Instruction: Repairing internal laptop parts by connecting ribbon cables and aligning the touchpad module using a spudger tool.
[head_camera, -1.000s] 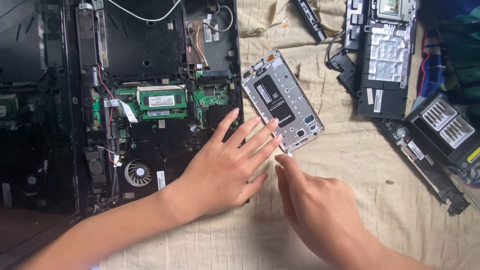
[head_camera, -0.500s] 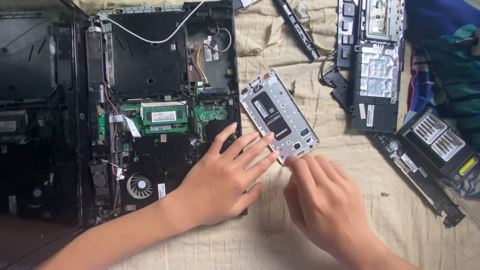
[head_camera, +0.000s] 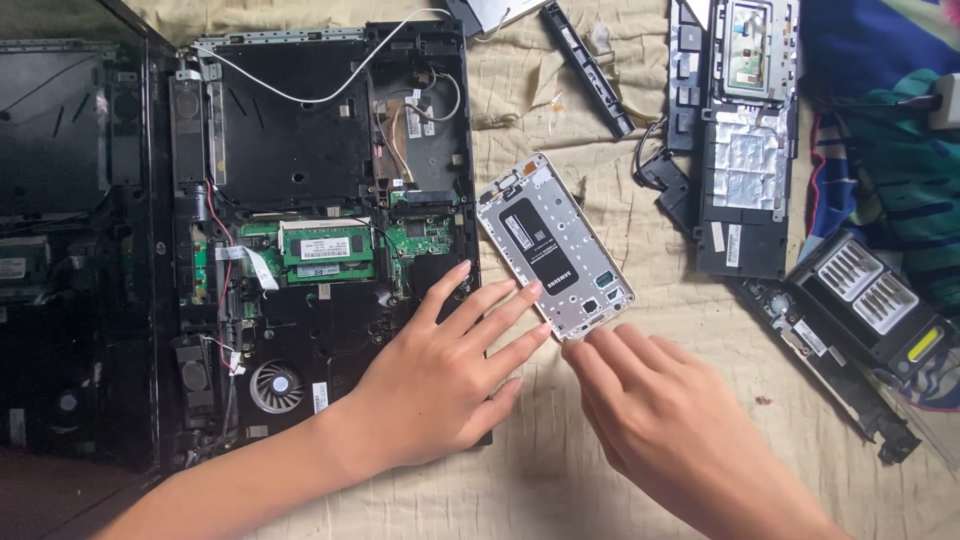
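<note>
A silver phone frame (head_camera: 553, 243) with a black inner panel lies tilted on the beige cloth (head_camera: 560, 120), just right of an opened black laptop base (head_camera: 300, 150). My left hand (head_camera: 440, 385) lies flat with fingers spread, resting on the laptop's lower right corner, fingertips beside the phone frame's lower left edge. My right hand (head_camera: 665, 420) is flat on the cloth, its fingertips just below the phone frame's bottom end. Neither hand holds anything.
The laptop shows green memory boards (head_camera: 328, 250), a fan (head_camera: 275, 385) and loose wires. A black strip (head_camera: 590, 68) lies at the top. Black laptop panels with silver foil (head_camera: 745, 160) sit at the right, a battery-like black part (head_camera: 870, 300) beyond, and coloured fabric (head_camera: 890, 150) at the far right.
My right hand slid up towards the phone frame's lower end. The view shifted slightly; my left hand stayed spread on the laptop corner.
</note>
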